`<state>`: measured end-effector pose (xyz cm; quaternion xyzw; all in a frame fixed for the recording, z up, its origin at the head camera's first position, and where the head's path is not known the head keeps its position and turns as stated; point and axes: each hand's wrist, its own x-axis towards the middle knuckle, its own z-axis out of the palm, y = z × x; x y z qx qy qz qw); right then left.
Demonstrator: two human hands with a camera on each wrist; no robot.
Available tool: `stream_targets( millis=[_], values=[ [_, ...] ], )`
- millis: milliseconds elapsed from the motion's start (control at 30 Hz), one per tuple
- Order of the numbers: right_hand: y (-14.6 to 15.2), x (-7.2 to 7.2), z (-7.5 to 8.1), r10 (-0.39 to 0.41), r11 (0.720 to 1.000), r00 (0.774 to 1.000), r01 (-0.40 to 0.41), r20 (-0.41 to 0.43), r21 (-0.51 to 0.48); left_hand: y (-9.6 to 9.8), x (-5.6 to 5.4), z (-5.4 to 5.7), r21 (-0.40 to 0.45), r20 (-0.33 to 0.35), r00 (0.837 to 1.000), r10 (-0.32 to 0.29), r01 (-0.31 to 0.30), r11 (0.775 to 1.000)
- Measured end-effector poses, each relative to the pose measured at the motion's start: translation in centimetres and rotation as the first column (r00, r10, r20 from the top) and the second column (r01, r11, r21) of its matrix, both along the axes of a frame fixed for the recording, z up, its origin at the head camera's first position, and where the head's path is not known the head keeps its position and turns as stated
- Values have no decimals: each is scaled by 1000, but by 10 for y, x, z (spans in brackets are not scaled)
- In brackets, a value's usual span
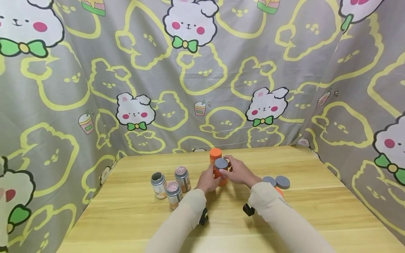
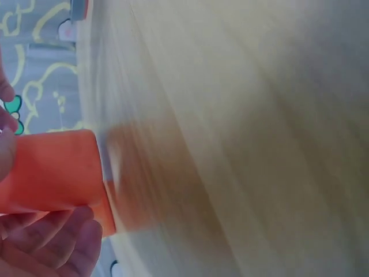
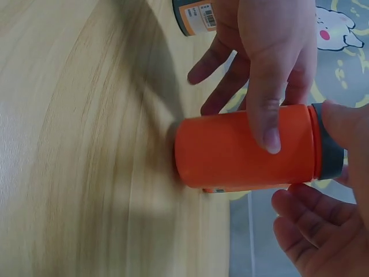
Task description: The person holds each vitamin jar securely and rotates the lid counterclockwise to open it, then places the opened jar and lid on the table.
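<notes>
An orange bottle (image 3: 242, 147) with a dark grey lid (image 3: 330, 141) stands upright on the table between the hands. The left hand (image 1: 209, 180) grips its body, thumb along the side in the right wrist view. At the top, the right hand (image 1: 238, 171) pinches the grey lid between thumb and finger, its other fingers spread beside the bottle. Close behind is a second orange container (image 1: 216, 154) with an orange top, mostly hidden. Whether the lid is tight or loose cannot be told.
Three grey jars stand left: one with an open mouth (image 1: 158, 185), two with patterned tops, a nearer jar (image 1: 174, 195) and a farther jar (image 1: 182, 179). At right lie two round grey lids (image 1: 282, 182), beside an orange item (image 1: 279, 191) partly behind the right sleeve. Patterned curtains (image 1: 177, 77) surround the table.
</notes>
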<state>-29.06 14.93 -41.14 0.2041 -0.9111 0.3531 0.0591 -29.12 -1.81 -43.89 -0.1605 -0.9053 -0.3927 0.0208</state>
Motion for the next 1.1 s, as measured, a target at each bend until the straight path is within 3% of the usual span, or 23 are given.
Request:
stream_targets(
  millis=[233, 433, 633, 900, 1100],
  values=[
    [3, 6, 5, 50, 998, 998, -49, -23, 50, -7, 9, 7, -103, -57, 997, -58, 52, 993],
    [3, 11, 3, 72, 993, 997, -69, -30, 93, -12, 15, 8, -194, -28, 997, -76, 70, 978],
    [1, 16, 4, 79, 993, 996, -75, -39, 92, -16, 23, 12, -231, -22, 995, -93, 85, 969],
    [0, 20, 4, 55, 995, 998, -52, -26, 83, -22, 29, 13, -329, -139, 977, -165, 111, 938],
    [-1, 26, 8, 56, 996, 998, -53, -39, 64, -21, 35, 11, -381, -228, 959, -170, 72, 922]
  ],
)
